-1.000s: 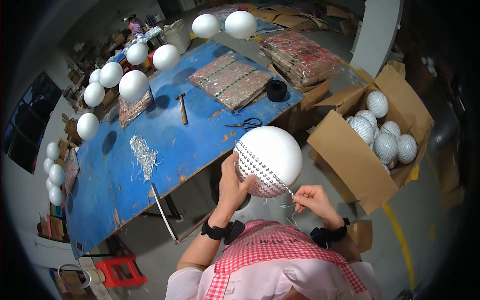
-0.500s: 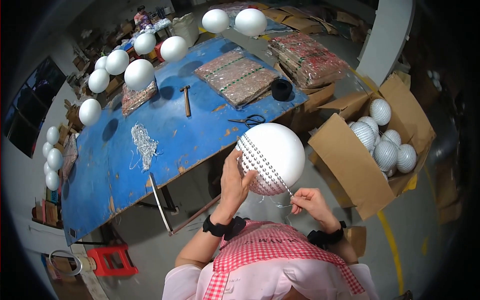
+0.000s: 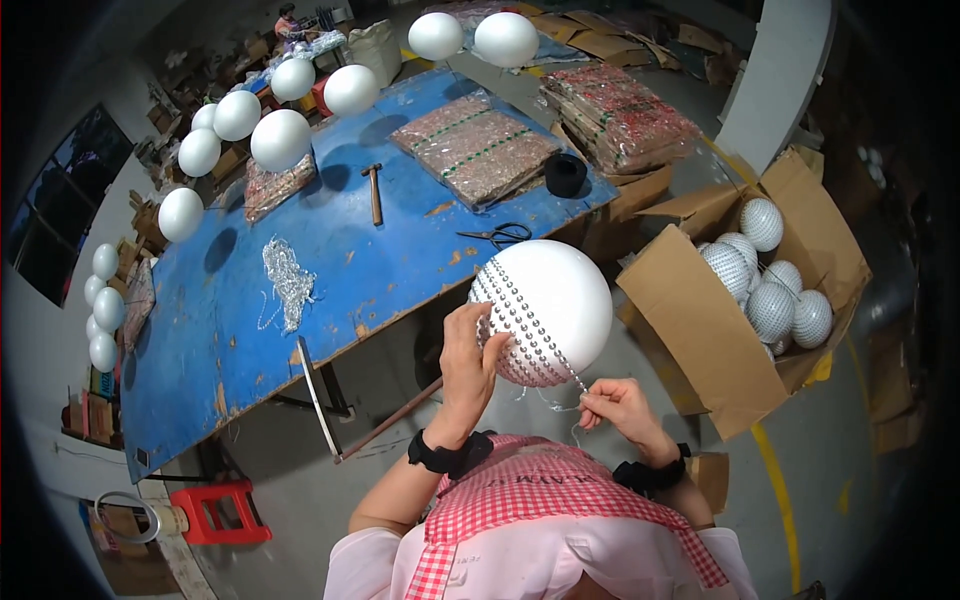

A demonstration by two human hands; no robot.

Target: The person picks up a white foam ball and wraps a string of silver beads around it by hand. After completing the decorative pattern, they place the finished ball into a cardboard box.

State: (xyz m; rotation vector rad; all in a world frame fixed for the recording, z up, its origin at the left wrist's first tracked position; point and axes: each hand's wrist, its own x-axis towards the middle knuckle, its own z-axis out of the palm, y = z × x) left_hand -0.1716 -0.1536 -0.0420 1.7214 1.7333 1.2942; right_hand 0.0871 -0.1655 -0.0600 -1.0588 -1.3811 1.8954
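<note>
White ball (image 3: pixel 556 300) cupped by left hand (image 3: pixel 470 360); right hand (image 3: pixel 612 404) fingers seemingly pinch bead strand (image 3: pixel 530 325).

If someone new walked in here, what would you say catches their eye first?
Most likely the large white ball in the middle, half wrapped in bead strands, steadied by the left hand while the right hand pinches a strand below it. Then the blue table behind, ringed with plain white balls, and the cardboard box of finished ones at right.

Craft workshop. Indicators: a worn blue worktable (image 3: pixel 330 290) carrying a hammer (image 3: pixel 374 192), scissors (image 3: pixel 497 235) and packets of beads (image 3: pixel 475 150); white foam balls (image 3: pixel 280 139) alongside; a cardboard box (image 3: pixel 700 330) holding beaded balls (image 3: pixel 770 310).
</note>
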